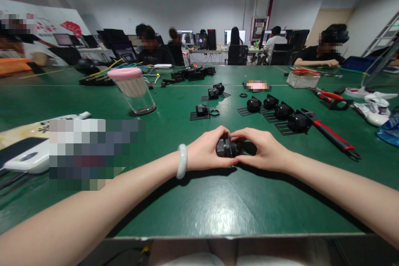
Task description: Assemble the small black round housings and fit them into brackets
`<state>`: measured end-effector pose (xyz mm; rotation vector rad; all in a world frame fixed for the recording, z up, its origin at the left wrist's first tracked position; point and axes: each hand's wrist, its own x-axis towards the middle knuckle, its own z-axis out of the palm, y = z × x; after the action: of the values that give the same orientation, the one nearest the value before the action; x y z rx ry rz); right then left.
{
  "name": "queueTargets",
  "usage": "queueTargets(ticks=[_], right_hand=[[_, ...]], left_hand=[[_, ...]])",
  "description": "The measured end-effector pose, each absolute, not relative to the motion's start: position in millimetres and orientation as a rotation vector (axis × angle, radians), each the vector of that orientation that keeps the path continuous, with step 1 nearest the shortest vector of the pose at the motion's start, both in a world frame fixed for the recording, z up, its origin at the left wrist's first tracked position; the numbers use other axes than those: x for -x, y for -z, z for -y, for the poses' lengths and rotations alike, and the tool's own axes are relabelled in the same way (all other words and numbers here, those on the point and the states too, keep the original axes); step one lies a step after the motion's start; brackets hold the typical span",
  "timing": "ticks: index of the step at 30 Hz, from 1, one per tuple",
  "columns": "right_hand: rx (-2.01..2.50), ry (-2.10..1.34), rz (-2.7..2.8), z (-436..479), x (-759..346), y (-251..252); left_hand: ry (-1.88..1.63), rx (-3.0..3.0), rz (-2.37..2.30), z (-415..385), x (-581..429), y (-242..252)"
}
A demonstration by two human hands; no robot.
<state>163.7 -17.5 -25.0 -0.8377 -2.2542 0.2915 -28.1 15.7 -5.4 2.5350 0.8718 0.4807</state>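
Observation:
My left hand (204, 149), with a pale bangle on the wrist, grips a black cable gland (223, 148) just above the green table. On the gland's other side, my right hand (264, 149) pinches its right end between thumb and fingertips. The fingers cover part of the gland. Beyond my hands, a similar gland (202, 110) rests on a slotted black plate, with a black ring nut (215, 112) beside it. Two more glands (215, 90) sit behind. To the right, several round black fittings (283, 110) with slotted plates form a slanting row.
A red-and-black-handled tool (335, 135) lies right of the fittings. A clear cup with a pink lid (124, 74) stands at left, near a white device (31, 160). Farther off are a white box (302, 79) and black parts (193, 73). Other people sit beyond the table.

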Motion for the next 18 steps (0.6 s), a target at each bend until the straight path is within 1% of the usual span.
queueTargets(ticks=[13,18], right_hand=[[0.782,-0.363,2.175,17.8,-160.1,27.0],[0.79,-0.321,2.186,17.1,-160.7,27.4]], left_hand=[[-0.486,-2.501,-0.86,-15.0,27.6,4.5],[-0.463,-2.538,-0.842,-16.1,28.5,5.6]])
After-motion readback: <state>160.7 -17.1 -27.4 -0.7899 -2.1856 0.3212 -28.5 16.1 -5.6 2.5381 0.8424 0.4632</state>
